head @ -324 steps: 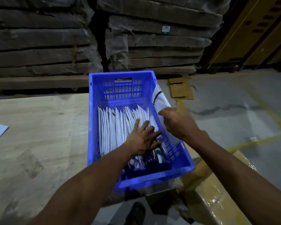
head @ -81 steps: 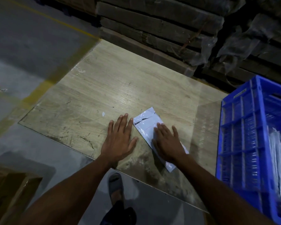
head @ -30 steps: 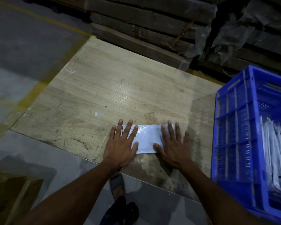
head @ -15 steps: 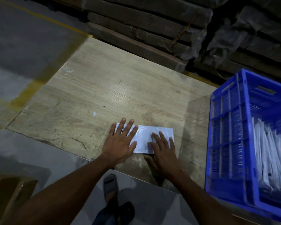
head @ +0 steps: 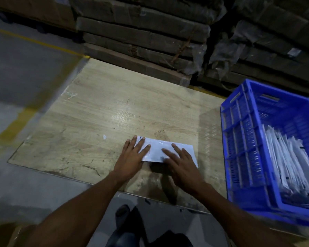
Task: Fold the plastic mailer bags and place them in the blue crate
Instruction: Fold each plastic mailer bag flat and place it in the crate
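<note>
The wooden board (head: 114, 113) lies flat on the floor, its right end hidden behind the blue crate (head: 243, 139); the crate is cut off at the right edge, and its upright folded mailers (head: 289, 157) (too tightly packed to count) blur together; one mailer bag (head: 157, 148) lies folded on the board near its front edge; two hands press it flat, left hand (head: 132, 159) spread on its left end, right hand (head: 182, 166) spread and motion-blurred over its right.

Person, head view. Two bare forearms, no sleeves, watch or rings visible. Left hand (head: 132, 158) and right hand (head: 183, 166): ungloved. At 6 o'clock: dark trousers (head: 146, 234); dark open sandal (head: 122, 215), strap across the foot.
</note>
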Tool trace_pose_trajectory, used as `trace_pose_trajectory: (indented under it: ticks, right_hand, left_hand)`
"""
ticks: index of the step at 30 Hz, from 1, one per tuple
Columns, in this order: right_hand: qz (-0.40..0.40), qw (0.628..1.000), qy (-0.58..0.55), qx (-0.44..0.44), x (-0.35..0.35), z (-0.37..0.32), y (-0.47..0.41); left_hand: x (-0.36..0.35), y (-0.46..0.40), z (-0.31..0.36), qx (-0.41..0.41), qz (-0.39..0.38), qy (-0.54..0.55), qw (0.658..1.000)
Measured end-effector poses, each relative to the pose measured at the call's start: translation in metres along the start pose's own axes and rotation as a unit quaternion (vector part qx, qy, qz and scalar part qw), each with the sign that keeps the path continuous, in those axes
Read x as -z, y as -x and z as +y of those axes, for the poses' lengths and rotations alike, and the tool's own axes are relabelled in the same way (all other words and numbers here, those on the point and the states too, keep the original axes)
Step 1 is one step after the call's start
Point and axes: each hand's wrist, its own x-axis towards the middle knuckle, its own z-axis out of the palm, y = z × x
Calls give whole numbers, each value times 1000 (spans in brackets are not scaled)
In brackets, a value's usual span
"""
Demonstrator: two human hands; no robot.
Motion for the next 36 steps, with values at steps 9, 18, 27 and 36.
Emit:
trace_pose_trajectory:
  ticks: [9,18,27,36]
  right_hand:
    - [-103,985,102,94,-2,-3,-18]
    - [-37,998,31,44,60,37,-17]
    - [86,991,-38,-94,137,95,-1]
    - [236,949,-54,-200,265,178,58]
  left_hand:
    - [-4,-17,-11,-56,4,117,992]
    - [3,-16,8,47,-2,86,995]
    - [20,-42,36,17,-9,-43,999]
    - [125,-186,204,-159,157,-18,975]
